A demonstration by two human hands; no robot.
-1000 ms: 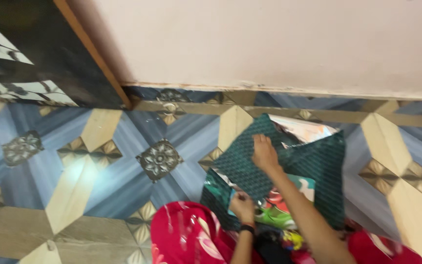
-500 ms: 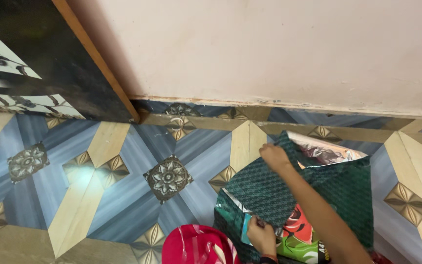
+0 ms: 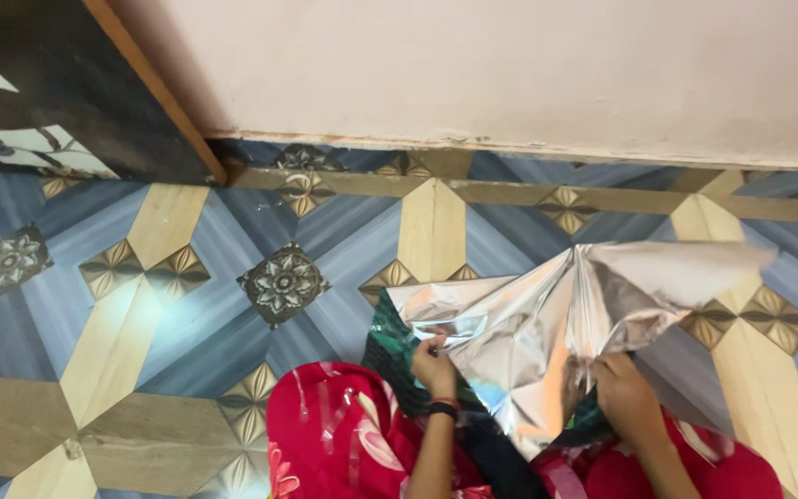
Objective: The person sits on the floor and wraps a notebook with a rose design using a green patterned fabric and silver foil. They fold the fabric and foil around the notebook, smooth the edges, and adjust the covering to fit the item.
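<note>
A sheet of wrapping paper (image 3: 547, 333) lies folded over in front of me, its shiny silver underside up and its dark green patterned face showing at the left edge. My left hand (image 3: 434, 364) pinches the sheet's near left edge. My right hand (image 3: 627, 399) grips the sheet at its near right side, where it bunches into creases. Whatever sits under the sheet is hidden.
The floor (image 3: 187, 305) has blue, tan and brown patterned tiles. A pale pink wall (image 3: 510, 74) runs along the far side. A dark panel with a wooden edge (image 3: 57, 92) leans at the far left. Red patterned cloth (image 3: 344, 444) covers my lap.
The green sheet has been flipped over toward me, so its silver side now faces up and covers the colourful box. My right hand moved from the far edge down to the near right.
</note>
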